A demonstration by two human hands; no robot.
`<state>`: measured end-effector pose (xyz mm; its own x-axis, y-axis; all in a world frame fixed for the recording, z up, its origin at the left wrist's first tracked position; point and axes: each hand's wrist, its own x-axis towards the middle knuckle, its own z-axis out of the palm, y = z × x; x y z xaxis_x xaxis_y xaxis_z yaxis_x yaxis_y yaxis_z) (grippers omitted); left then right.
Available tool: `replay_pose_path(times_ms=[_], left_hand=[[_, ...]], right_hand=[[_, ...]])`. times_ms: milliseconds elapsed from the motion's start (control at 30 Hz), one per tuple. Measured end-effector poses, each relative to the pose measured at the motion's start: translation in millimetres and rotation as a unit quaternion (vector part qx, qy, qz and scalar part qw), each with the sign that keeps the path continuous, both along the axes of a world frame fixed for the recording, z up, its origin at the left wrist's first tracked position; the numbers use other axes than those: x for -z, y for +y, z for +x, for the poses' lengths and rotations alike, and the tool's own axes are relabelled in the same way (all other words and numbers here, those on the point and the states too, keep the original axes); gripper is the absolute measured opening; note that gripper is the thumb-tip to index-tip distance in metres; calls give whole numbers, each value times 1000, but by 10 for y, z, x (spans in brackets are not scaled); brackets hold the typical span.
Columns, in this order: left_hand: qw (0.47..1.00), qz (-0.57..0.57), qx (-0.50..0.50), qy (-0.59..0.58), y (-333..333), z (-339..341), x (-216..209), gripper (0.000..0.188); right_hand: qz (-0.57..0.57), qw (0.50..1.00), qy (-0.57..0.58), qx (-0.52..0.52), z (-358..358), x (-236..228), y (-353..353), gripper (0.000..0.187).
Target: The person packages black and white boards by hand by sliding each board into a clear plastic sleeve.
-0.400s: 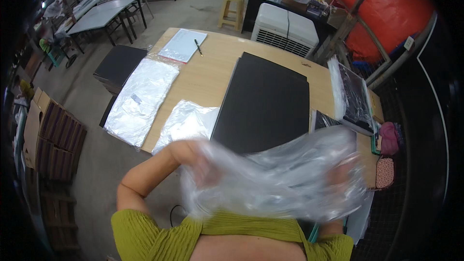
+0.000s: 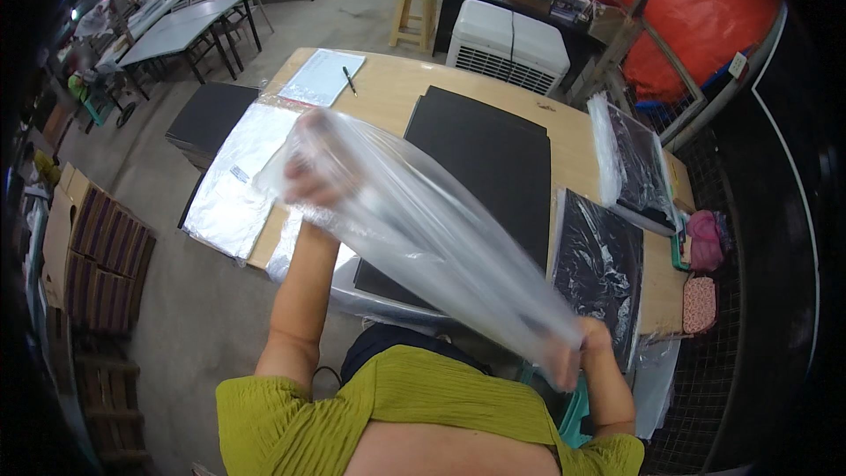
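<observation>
A clear plastic bag (image 2: 441,229) stretches slantwise between my two hands, over the near part of a black flat sheet or board stack (image 2: 493,141) on the table. At its upper left end my left hand (image 2: 322,163) shows through the film, fingers curled and somewhat blurred. My right hand (image 2: 571,354) is closed on the bag's lower right end, close to my body. Left of the black stack lie a pile of folded clear plastic bags (image 2: 233,198) and a smaller plastic pile, partly covered by my left arm. A plastic-wrapped black sheet (image 2: 595,251) lies to the right.
On the wooden table (image 2: 388,92) are a white pad (image 2: 322,78) and a pen (image 2: 350,80). More wrapped black sheets (image 2: 633,159), a pink pouch (image 2: 701,304) and a magenta bundle (image 2: 705,241) line the right side. A white air cooler (image 2: 511,44) stands behind; cartons (image 2: 106,251) at left.
My left hand has swung up and away to the left, drawing the bag out lengthwise. My right hand has moved lower, and the wrapped black sheet at right is now uncovered.
</observation>
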<state>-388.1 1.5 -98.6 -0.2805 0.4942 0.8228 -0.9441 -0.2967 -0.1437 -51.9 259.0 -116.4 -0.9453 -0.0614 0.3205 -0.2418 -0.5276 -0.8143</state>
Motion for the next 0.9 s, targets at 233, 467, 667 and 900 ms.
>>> replay_pose_path(times_ms=[233, 467, 667, 900], left_hand=[[783, -479, -228, 323, -424, -233, 728, 19], [118, -704, -556, 426, -657, 552, 1684, 27], [62, -726, -478, 491, -608, 913, 1875, 41], [130, -728, -389, 549, -619, 1042, 926, 52]], right_hand=[[-124, 915, -195, 329, 270, 549, 747, 15], [406, 627, -337, 574, -108, 1478, 294, 11], [514, 528, -429, 523, 75, 1865, 74, 38], [478, 622, -424, 453, 386, 1448, 18, 37]])
